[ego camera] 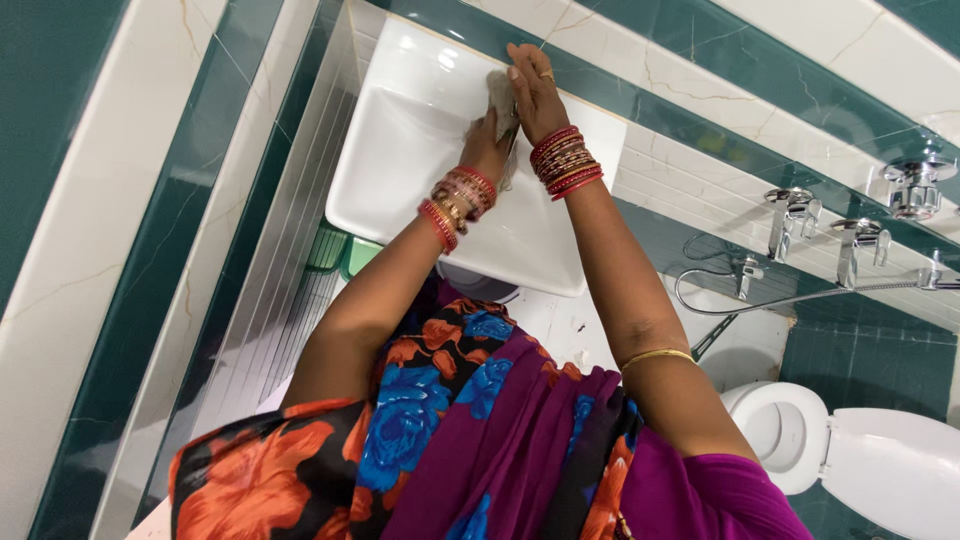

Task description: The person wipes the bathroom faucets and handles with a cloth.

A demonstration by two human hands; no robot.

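Observation:
A white wash basin (400,170) is fixed to a tiled wall. Both my hands are over its far rim, near the wall. My left hand (485,140) grips a greyish cloth (504,108) from below. My right hand (530,85), with a ring on one finger, lies with straight fingers against the cloth's other side, so the cloth is pressed between the two hands. Red and gold bangles ring both wrists. Most of the cloth is hidden by the hands.
A white toilet (800,430) with its lid up stands at the lower right. Chrome taps (790,215) and a hose sprayer (735,300) hang on the green and white tiled wall. A green bucket (350,255) sits under the basin.

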